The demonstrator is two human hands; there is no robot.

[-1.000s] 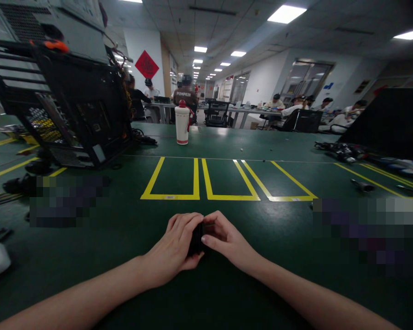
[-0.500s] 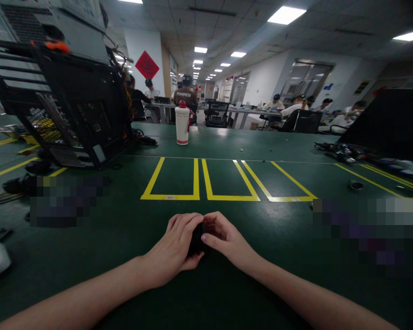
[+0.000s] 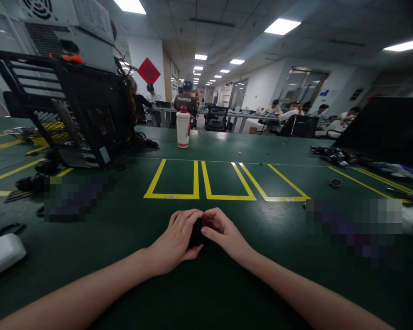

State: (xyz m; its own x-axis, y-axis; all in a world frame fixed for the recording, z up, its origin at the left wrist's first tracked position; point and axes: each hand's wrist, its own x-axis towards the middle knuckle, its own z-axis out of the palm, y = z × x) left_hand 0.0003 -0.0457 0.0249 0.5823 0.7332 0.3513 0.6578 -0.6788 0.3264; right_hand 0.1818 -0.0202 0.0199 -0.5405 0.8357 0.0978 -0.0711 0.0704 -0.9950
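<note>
A small black object (image 3: 196, 233) is between my two hands, just above or on the dark green table (image 3: 206, 293); its kind cannot be made out. My left hand (image 3: 177, 238) wraps round it from the left, thumb below and fingers over the top. From the right, my right hand (image 3: 225, 233) reaches it with bent fingers at the upper edge and the thumb against its near side. Most of the object is hidden by the fingers. Beyond the hands, yellow tape outlines (image 3: 230, 197) mark the table.
At the left stands an open black computer case (image 3: 89, 114). A white cup with a red lid (image 3: 183, 130) stands further back. A white case (image 3: 5, 254) lies at the left edge. Cables (image 3: 330, 155), a small round metal piece (image 3: 336, 182) and a black panel (image 3: 388, 128) are at the right.
The view has shifted slightly, so the case and the table items sit a little differently in frame. Both hands keep nearly the same grasp on the black object.
</note>
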